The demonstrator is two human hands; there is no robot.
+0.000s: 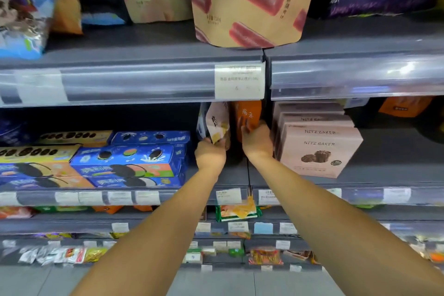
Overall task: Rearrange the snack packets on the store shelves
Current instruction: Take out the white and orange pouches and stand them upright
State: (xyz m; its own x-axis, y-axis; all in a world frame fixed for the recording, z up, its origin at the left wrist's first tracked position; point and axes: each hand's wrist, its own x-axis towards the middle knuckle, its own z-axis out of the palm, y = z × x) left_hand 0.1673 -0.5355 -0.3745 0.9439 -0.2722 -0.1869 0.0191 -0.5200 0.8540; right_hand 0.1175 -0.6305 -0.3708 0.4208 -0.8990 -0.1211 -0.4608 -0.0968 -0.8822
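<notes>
Grey middle shelf: rearranging judged part-done | blue biscuit boxes left, pink boxes right, stacked and apparently settled | gap between them: pale packet tilted, orange packet beside it, neither yet squared | left hand grasps pale packet's lower end | right hand against orange packet, grip cannot be told

At the left hand, a cream packet with yellow print; at the right hand, an orange packet. Right of it, pale pink boxes with brown cakes — left of both, blue boxes with black biscuits. Above, a tan pouch, red-barred.
</notes>
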